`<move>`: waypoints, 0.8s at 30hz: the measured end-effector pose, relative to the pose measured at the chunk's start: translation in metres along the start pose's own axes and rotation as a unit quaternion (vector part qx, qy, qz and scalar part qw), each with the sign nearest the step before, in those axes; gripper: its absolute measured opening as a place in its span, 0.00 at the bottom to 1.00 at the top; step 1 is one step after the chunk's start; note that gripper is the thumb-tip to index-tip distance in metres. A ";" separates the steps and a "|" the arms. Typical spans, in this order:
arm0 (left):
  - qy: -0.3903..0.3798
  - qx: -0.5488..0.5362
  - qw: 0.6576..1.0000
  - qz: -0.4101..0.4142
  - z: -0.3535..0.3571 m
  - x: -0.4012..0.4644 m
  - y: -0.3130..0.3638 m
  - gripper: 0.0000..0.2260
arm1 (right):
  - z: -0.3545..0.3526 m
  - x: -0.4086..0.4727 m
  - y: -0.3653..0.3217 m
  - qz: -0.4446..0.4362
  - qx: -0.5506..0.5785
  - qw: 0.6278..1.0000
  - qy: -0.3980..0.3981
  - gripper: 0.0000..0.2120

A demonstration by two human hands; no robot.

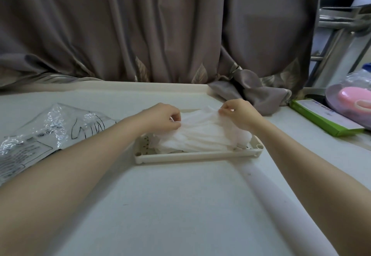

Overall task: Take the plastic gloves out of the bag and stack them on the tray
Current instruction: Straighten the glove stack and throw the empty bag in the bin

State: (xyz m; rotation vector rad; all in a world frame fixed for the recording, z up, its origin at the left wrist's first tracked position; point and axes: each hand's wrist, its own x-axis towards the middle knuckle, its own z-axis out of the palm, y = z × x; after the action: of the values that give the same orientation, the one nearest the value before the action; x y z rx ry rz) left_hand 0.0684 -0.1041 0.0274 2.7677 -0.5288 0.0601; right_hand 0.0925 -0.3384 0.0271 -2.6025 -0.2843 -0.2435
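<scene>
A heap of thin, translucent white plastic gloves point(200, 133) lies in a shallow cream tray point(197, 154) at the middle of a pale table point(170, 205), covering most of the tray floor and spilling slightly over its right end. The left hand point(162, 120) pinches the heap's left edge with curled fingers; the right hand point(237, 113) pinches a fold at the far right, lifting it a little. Bare tabletop runs between the tray's near rim and the viewer. To the left, apart from the tray, the crinkled clear bag point(40, 135) (printed with a glove outline) lies flat. A green box point(325, 121) sits near the right edge. A brown curtain point(160, 24) hangs behind the table's far edge.
</scene>
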 end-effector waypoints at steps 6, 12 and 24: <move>0.038 -0.090 0.994 -0.042 0.000 0.005 0.000 0.10 | 0.004 0.006 -0.007 0.035 -0.063 0.995 0.071 0.12; 0.076 -0.159 0.982 -0.069 0.005 0.010 -0.001 0.11 | 0.041 -0.007 -0.047 -0.166 -0.223 0.957 0.082 0.24; 0.068 -0.163 0.983 -0.048 0.008 0.007 -0.009 0.13 | 0.035 0.004 -0.032 -0.126 -0.330 0.914 0.197 0.09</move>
State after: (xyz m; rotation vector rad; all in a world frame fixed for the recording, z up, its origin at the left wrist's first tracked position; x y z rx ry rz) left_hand 0.0777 -0.1011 0.0182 2.4438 -0.3361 0.1267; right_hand 0.0922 -0.2930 0.0134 -3.0652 -0.4518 -1.1126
